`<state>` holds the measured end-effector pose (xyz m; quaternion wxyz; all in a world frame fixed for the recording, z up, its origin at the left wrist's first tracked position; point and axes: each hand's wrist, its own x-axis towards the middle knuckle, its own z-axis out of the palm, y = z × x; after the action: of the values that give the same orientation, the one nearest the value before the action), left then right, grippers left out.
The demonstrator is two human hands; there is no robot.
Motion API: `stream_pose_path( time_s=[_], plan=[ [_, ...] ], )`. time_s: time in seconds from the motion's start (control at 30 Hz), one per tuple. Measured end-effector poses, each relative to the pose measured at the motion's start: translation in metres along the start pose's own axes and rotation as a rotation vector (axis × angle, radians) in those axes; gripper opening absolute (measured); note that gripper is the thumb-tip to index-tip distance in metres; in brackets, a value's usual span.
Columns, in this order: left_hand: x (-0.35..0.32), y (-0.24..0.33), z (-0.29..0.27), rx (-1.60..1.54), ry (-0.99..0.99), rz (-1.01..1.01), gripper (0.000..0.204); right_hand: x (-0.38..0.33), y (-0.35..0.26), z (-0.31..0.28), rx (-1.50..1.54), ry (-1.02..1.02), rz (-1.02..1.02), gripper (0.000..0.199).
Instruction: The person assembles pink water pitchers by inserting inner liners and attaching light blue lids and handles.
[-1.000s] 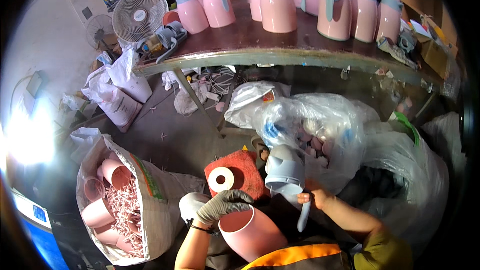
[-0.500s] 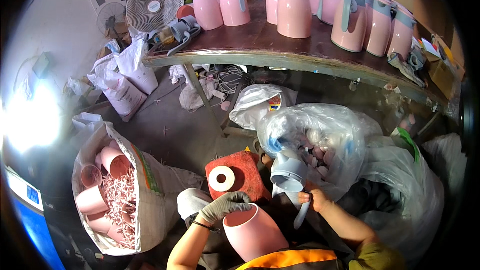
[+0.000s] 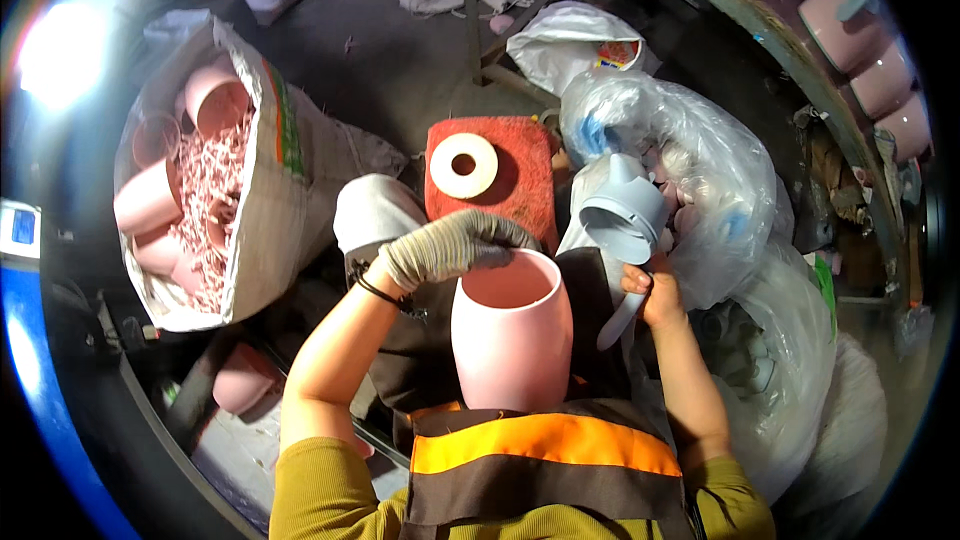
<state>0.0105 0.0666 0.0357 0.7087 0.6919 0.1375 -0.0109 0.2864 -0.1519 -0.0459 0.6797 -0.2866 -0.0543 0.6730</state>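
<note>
Left hand (image 3: pixel 440 248), in a striped knit glove: fingers clamped on the far left rim of the pink jug shell (image 3: pixel 512 360), tips partly out of sight. Shell sits in the lap, close to the body, mouth up. Right hand (image 3: pixel 657 295), bare: fingers wrapped around the curved handle (image 3: pixel 620 325) of a blue-grey spout collar (image 3: pixel 625 212). Collar held to the right of the shell and beyond it, the 2 parts well apart.

Just beyond the left hand: red pad (image 3: pixel 535 165), 1 cream tape roll (image 3: pixel 484 166) lying flat on its left part, dark hole showing.

Left: white woven sack (image 3: pixel 300 200), open, holding pink shells (image 3: pixel 147 197) and a heap of thin pink strips (image 3: pixel 208 190). Near left, lower down, 1 more pink piece (image 3: pixel 243 380).

Right: clear plastic bag (image 3: pixel 720 170) with pink pieces inside; nearer, a 2nd clear bag (image 3: pixel 790 400) with grey parts, kind too dim to tell.

Far right: edge of the desk (image 3: pixel 790 50), pink jugs (image 3: pixel 845 25) on it, cut by the rim of view.
</note>
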Motion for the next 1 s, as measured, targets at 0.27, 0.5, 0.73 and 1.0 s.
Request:
stream_pose_path(
  time_s=[0.27, 0.5, 0.73, 1.0],
  plan=[
    [-0.013, 0.040, -0.004, 0.266, 0.010, -0.129, 0.027, 0.009, -0.005, 0.002, -0.047, 0.017, 0.026, 0.023],
    [-0.021, 0.034, 0.001, -0.228, 0.104, 0.061, 0.030, 0.004, -0.007, 0.003, -0.051, 0.107, 0.042, 0.023],
    [-0.043, 0.028, 0.060, -0.203, 0.543, -0.070, 0.032, 0.009, -0.009, -0.002, -0.040, 0.042, 0.032, 0.025],
    [-0.037, -0.007, 0.032, -0.522, 0.312, -0.014, 0.030, 0.008, -0.006, 0.010, -0.042, 0.034, 0.048, 0.022]
  ],
)
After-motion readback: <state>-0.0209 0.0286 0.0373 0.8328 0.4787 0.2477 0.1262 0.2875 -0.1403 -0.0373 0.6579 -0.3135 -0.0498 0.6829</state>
